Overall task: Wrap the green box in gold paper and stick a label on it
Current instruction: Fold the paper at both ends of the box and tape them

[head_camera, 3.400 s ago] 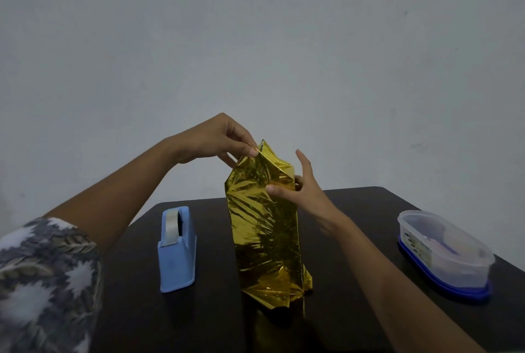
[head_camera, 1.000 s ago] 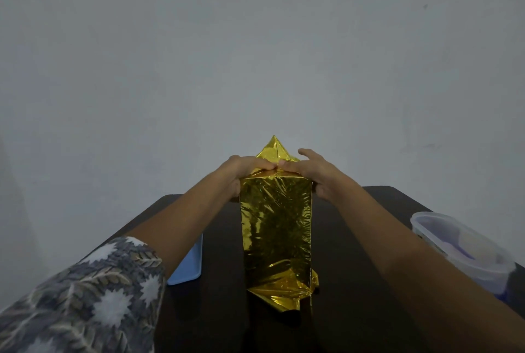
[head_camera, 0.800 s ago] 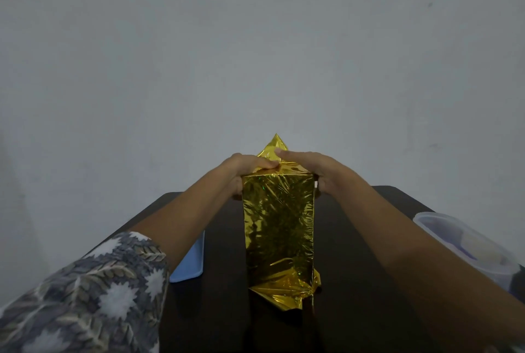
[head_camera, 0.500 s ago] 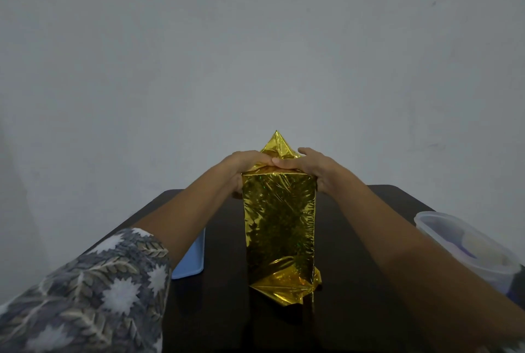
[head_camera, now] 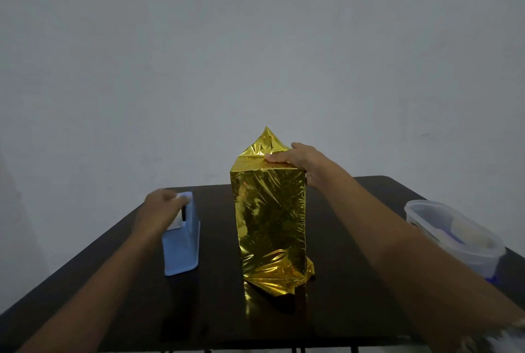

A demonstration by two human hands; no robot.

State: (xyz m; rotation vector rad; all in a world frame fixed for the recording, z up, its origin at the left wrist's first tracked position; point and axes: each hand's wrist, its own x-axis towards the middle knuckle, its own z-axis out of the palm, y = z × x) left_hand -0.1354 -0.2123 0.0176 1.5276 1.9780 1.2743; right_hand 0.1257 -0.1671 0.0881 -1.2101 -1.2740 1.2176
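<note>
Right hand (head_camera: 301,160), fingers straight, pins folds atop the gold-wrapped box (head_camera: 270,210) for taping; left of it, left hand (head_camera: 159,209) meets tape dispenser (head_camera: 181,244), grip unreadable.

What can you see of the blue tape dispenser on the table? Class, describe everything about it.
The tape dispenser is pale blue and looks like plastic. It has a tall, narrow body with a flared base. It stands upright on the dark table, left of the gold-wrapped box and apart from it. A whitish roll of tape shows in its top slot. The left hand is on its top at the tape, but motion blur hides whether the fingers pinch the tape.
</note>
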